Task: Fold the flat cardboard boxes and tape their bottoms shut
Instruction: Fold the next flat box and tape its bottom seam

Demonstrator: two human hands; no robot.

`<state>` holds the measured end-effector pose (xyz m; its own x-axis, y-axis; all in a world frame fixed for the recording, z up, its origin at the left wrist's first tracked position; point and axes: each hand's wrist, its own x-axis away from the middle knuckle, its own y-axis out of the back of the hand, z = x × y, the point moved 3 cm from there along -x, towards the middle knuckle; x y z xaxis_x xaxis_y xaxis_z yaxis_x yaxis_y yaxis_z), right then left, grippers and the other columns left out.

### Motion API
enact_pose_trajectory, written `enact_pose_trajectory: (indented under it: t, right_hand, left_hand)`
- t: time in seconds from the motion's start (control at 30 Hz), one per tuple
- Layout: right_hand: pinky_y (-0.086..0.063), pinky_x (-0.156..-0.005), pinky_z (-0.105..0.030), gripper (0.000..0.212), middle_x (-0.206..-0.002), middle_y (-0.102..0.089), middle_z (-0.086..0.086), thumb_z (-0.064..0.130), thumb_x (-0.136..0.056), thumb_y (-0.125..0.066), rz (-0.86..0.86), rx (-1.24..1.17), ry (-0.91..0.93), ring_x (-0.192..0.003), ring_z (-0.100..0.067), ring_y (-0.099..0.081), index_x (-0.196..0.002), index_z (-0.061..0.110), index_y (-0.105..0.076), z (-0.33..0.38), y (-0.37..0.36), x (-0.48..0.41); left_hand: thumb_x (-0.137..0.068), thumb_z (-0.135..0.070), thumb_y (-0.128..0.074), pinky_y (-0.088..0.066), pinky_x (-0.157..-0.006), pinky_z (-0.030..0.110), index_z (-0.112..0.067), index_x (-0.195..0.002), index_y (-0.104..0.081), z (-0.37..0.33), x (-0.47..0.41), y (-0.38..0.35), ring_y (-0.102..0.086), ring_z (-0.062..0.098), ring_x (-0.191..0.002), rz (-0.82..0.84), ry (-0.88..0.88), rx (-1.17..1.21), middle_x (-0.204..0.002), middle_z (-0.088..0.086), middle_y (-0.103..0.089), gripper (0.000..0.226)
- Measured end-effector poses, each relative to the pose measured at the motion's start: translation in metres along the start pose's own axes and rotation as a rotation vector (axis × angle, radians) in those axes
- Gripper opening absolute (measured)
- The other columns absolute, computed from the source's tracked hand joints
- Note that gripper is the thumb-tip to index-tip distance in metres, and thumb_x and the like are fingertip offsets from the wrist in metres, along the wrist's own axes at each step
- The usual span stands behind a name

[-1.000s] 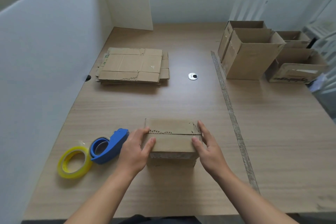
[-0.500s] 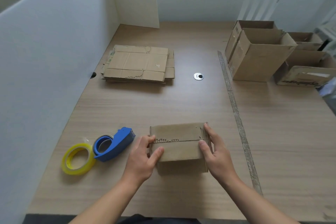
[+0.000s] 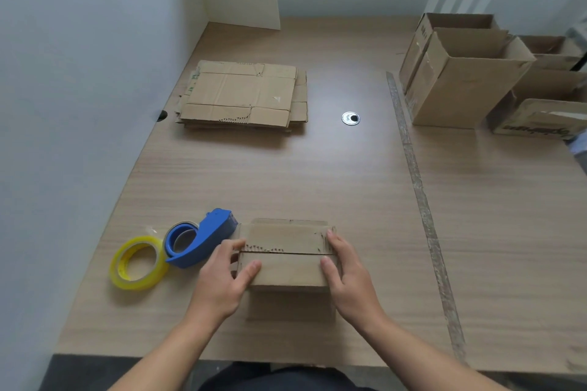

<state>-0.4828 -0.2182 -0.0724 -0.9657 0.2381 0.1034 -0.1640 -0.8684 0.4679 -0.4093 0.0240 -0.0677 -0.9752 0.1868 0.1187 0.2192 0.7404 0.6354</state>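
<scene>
I count one small cardboard box (image 3: pixel 286 270), and every place below is given from it. It stands on the wood-grain table (image 3: pixel 286 174) at the near edge, closed side up. Two plain brown flaps meet in a straight seam across the top, and the far flap has a ragged, perforated edge.

I see two hands and neither is clenched. My left hand (image 3: pixel 222 282) lies against the box's left end with its fingers fairly straight. The thumb presses the near flap and a fingertip presses the far one. My right hand (image 3: pixel 351 282) does the same at the right end, so the box is pressed between open palms rather than gripped.

There are two tapes. One blue plastic dispenser (image 3: pixel 203 241) with a roll seated inside it is just left of the box. One loose ring of yellow tape (image 3: pixel 138 262) lies left of the dispenser, touching it.

One stack of flat corrugated blanks (image 3: pixel 244 95) lies well beyond the box and slightly left.

Far beyond the box to the right I make out four erected open-topped boxes (image 3: pixel 460 95). The outermost are cut off by the frame, and only inner cardboard walls show.

One round metal grommet (image 3: pixel 350 118) sits beyond the box. One long worn strip (image 3: pixel 419 197) runs along the table right of the box.
</scene>
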Motion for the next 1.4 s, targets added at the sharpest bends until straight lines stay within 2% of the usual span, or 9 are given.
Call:
enact_pose_trajectory:
  t: [0.1,0.23,0.3,0.37,0.5,0.7,0.9,1.13,1.4]
  right_hand:
    - [-0.019,-0.109,-0.004,0.046,-0.149,-0.042,0.01,0.026,-0.1,-0.056,-0.004,0.002,-0.009,-0.137,0.007,-0.033,-0.138,0.044,-0.038,-0.002,0.0,-0.003]
    - [-0.025,-0.118,-0.039,0.045,-0.158,-0.031,-0.002,0.033,-0.097,-0.058,-0.019,0.324,-0.019,-0.147,-0.023,-0.023,-0.141,0.031,-0.05,0.008,0.013,-0.031]
    - [-0.023,-0.118,-0.048,0.045,-0.161,-0.027,-0.003,0.039,-0.096,-0.058,0.002,0.557,0.12,-0.15,-0.029,-0.016,-0.139,0.029,-0.053,0.024,0.012,-0.04]
    - [-0.016,-0.12,-0.048,0.05,-0.161,-0.029,-0.003,0.045,-0.097,-0.054,0.106,0.641,0.284,-0.151,-0.03,-0.015,-0.143,0.026,-0.051,0.039,0.0,-0.042]
    - [0.004,-0.121,-0.035,0.052,-0.163,-0.022,0.01,0.054,-0.101,-0.039,0.217,0.697,0.318,-0.152,-0.015,-0.009,-0.149,0.036,-0.039,0.043,-0.023,-0.04]
    - [-0.011,-0.121,-0.039,0.041,-0.152,-0.044,0.005,0.049,-0.096,-0.055,0.116,0.678,0.329,-0.146,-0.021,-0.031,-0.135,0.034,-0.059,0.045,-0.022,-0.038]
    - [-0.026,-0.116,-0.047,0.037,-0.144,-0.053,-0.002,0.038,-0.091,-0.067,0.105,0.707,0.321,-0.138,-0.029,-0.044,-0.127,0.03,-0.066,0.046,-0.024,-0.037]
    - [-0.025,-0.111,-0.041,0.037,-0.142,-0.053,0.0,0.042,-0.088,-0.069,0.088,0.709,0.312,-0.135,-0.028,-0.044,-0.124,0.031,-0.068,0.044,-0.024,-0.039]
    - [-0.022,-0.107,-0.038,0.043,-0.141,-0.052,0.006,0.059,-0.087,-0.053,0.083,0.769,0.304,-0.132,-0.021,-0.036,-0.123,0.038,-0.065,0.043,-0.024,-0.043]
  left_hand:
    - [-0.087,-0.043,-0.07,-0.052,-0.085,0.031,-0.025,-0.121,-0.056,-0.004,-0.005,-0.001,-0.057,0.008,-0.101,-0.006,-0.025,-0.065,-0.112,-0.015,-0.053,0.04]
    - [-0.089,-0.041,-0.069,-0.051,-0.082,0.032,-0.021,-0.114,-0.06,-0.011,-0.01,-0.005,-0.056,0.011,-0.097,-0.055,-0.046,-0.102,-0.107,-0.011,-0.054,0.033]
    - [-0.09,-0.04,-0.068,-0.05,-0.082,0.033,-0.02,-0.113,-0.06,-0.015,-0.012,-0.008,-0.056,0.012,-0.096,-0.07,-0.052,-0.103,-0.106,-0.009,-0.054,0.031]
    - [-0.09,-0.04,-0.068,-0.05,-0.082,0.034,-0.02,-0.114,-0.059,-0.018,-0.014,-0.009,-0.056,0.012,-0.096,-0.068,-0.046,-0.099,-0.106,-0.009,-0.054,0.032]
    - [-0.09,-0.042,-0.067,-0.05,-0.084,0.033,-0.023,-0.113,-0.058,-0.018,-0.016,-0.006,-0.057,0.012,-0.097,-0.025,-0.037,-0.098,-0.106,-0.009,-0.054,0.032]
    - [-0.094,-0.033,-0.063,-0.043,-0.097,0.038,-0.017,-0.13,-0.054,-0.007,-0.034,0.021,-0.054,0.022,-0.111,-0.111,-0.047,-0.183,-0.119,0.0,-0.059,0.04]
    - [-0.097,-0.045,-0.051,-0.039,-0.101,0.043,-0.035,-0.155,-0.021,0.031,-0.062,0.044,-0.047,0.033,-0.121,0.032,0.161,-0.646,-0.132,0.01,-0.052,0.066]
    - [-0.099,-0.046,-0.047,-0.046,-0.082,0.038,-0.047,-0.154,-0.006,0.048,-0.069,0.035,-0.048,0.024,-0.095,0.089,0.202,-0.678,-0.116,0.007,-0.042,0.068]
    - [-0.101,-0.049,-0.041,-0.044,-0.061,0.036,-0.055,-0.132,0.038,0.067,-0.07,0.028,-0.054,0.026,-0.079,0.125,0.139,-0.712,-0.098,0.007,-0.048,0.085]
